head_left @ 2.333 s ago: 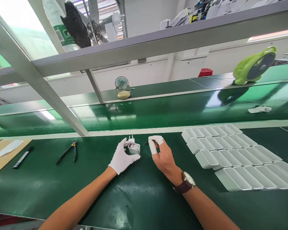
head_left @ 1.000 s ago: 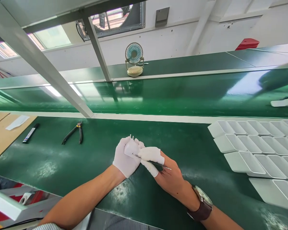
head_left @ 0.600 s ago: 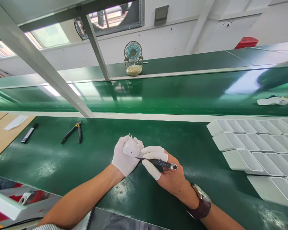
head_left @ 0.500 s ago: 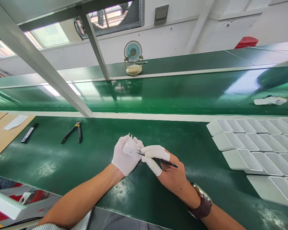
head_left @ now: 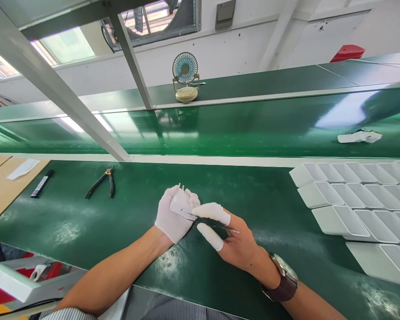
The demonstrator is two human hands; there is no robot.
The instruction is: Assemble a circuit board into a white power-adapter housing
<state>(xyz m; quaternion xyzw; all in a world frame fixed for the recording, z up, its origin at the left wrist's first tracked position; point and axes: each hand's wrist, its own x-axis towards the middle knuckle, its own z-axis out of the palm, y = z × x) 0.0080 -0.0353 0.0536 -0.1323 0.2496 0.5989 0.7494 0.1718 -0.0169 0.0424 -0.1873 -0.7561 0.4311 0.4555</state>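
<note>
The gloved left hand [head_left: 171, 218] is closed around a small, light, hard plug [head_left: 181, 205], while the right hand [head_left: 231, 238] pinches thin tweezers [head_left: 210, 221] against it.

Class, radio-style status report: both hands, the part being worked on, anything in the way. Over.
Left hand gripping white plug adapter, prongs up. Right hand pinching tweezers, tip at adapter. Pliers and white trays lie apart, nothing obstructing.
</note>
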